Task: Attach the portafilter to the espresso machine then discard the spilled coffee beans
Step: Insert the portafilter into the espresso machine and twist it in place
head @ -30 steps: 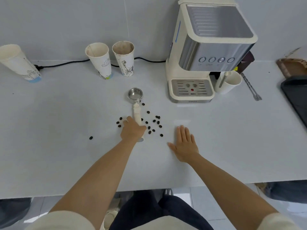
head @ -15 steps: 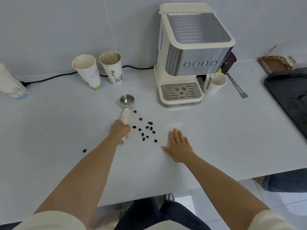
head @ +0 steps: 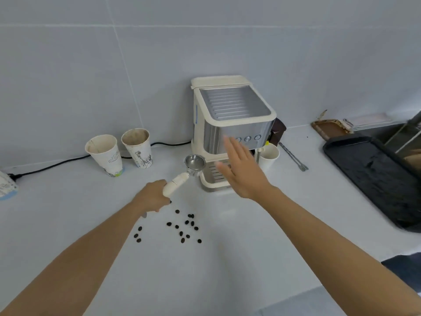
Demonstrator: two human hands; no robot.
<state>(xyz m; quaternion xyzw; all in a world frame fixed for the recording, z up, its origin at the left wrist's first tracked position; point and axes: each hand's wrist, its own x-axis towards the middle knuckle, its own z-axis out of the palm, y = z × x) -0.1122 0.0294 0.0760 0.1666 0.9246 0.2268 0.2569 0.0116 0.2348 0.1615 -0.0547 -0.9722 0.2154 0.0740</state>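
Observation:
My left hand (head: 153, 197) grips the cream handle of the portafilter (head: 194, 164), which is lifted off the counter with its steel basket pointing toward the espresso machine (head: 230, 115). The basket hangs just left of the machine's drip tray. My right hand (head: 242, 169) is raised in front of the machine's face, fingers spread and holding nothing. Several dark coffee beans (head: 182, 226) lie scattered on the white counter (head: 68, 213) below my left hand.
Two used paper cups (head: 106, 155) (head: 137, 150) stand left of the machine, with a black cable behind them. A white cup (head: 270, 157) and metal tongs (head: 293, 158) sit to the machine's right. A black tray (head: 373, 176) fills the right side.
My left hand has lifted the portafilter off the counter and swung it toward the machine. My right hand left the counter and rose in front of the machine. The camera view tilted up.

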